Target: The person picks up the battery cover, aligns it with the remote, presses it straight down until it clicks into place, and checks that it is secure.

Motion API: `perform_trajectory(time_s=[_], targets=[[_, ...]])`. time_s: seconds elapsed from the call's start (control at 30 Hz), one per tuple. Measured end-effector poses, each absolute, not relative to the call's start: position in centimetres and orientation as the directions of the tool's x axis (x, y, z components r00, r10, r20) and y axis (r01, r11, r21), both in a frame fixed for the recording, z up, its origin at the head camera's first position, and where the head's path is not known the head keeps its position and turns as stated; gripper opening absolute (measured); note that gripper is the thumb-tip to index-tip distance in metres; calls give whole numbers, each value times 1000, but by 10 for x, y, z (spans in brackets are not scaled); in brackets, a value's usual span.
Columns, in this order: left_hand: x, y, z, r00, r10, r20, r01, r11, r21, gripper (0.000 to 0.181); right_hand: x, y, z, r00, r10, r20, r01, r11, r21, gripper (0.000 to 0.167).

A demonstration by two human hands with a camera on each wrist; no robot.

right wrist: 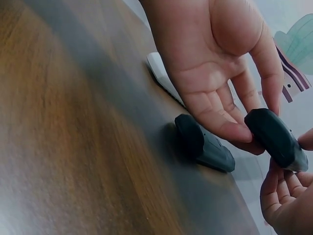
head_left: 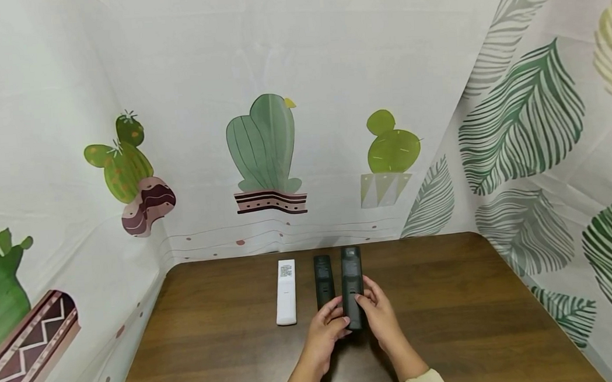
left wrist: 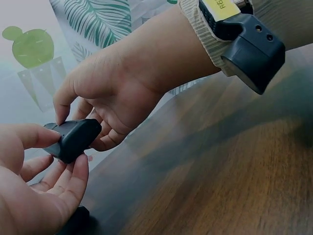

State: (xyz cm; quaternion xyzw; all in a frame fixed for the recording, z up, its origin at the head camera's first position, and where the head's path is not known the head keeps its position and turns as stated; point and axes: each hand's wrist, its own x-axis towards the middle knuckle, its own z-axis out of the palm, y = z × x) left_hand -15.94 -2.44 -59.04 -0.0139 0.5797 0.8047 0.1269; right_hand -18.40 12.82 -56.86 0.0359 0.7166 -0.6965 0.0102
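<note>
A black remote control (head_left: 352,287) is held in both hands above the table, its back with the battery cover facing up. My left hand (head_left: 325,337) pinches its near left edge between thumb and fingers. On its right side, my right hand (head_left: 382,318) grips it with the thumb on top and the fingers along the edge. A second black remote control (head_left: 324,280) lies back up on the table just left of the held one, its near end hidden behind the left hand. Farther left lies a white remote control (head_left: 286,294) with a printed code on it.
The brown wooden table (head_left: 215,348) has rounded far corners. White cloth with cactus prints (head_left: 266,146) hangs behind it, and leaf-printed cloth (head_left: 522,119) hangs on the right. A dark camera device (left wrist: 254,54) is strapped to the right wrist.
</note>
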Motion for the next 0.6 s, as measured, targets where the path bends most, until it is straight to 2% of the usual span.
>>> perform_trajectory(time_s=[0.6], targets=[[-156,-17,-587,-969,195,-152,-201,-259,945,50,-196,140,-575,-996,58,-66,71,77,-995,59]])
